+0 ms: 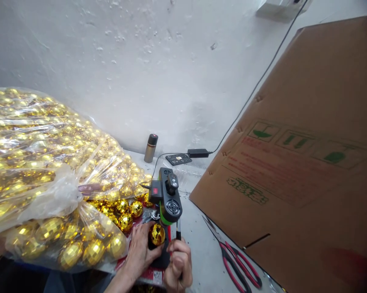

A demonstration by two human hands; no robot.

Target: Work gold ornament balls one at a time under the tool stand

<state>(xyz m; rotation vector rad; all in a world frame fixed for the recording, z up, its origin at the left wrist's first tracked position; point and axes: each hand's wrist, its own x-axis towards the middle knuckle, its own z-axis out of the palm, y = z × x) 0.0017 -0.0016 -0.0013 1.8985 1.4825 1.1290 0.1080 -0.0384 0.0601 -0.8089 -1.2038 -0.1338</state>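
Gold ball (157, 235); illegible carton print (271, 166)

Cardboard box (293, 106) at right; red-black scissors (224, 246) beside it; dark-capped bottle (150, 149) near whitish wall (165, 89)

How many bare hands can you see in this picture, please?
2: the left hand holds a faceted gold ball below the black machine head; the right hand grips the lever handle beside it.
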